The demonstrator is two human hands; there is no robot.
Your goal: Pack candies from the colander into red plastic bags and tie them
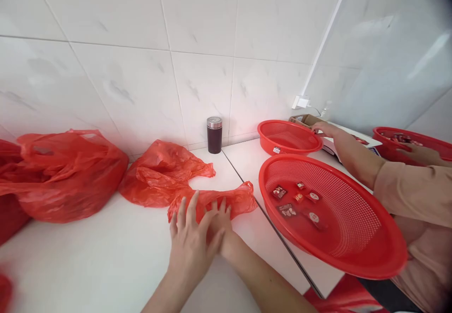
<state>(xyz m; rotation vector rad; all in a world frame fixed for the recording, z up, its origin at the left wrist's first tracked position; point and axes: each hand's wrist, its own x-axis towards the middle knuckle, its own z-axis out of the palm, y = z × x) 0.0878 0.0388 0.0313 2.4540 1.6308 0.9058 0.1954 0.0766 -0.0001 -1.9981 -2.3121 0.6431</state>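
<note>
My left hand lies flat with fingers spread on the white counter, overlapping my right hand, whose fingers rest open on the edge of a crumpled red plastic bag. The bag's loose end stretches right toward a large red perforated basket that holds several small red wrapped packets. Neither hand grips anything.
A fuller red bag sits at the left. A dark jar with a metal lid stands by the tiled wall. A second red basket sits behind. Another person in a beige sleeve reaches to it at the right, beside a third basket.
</note>
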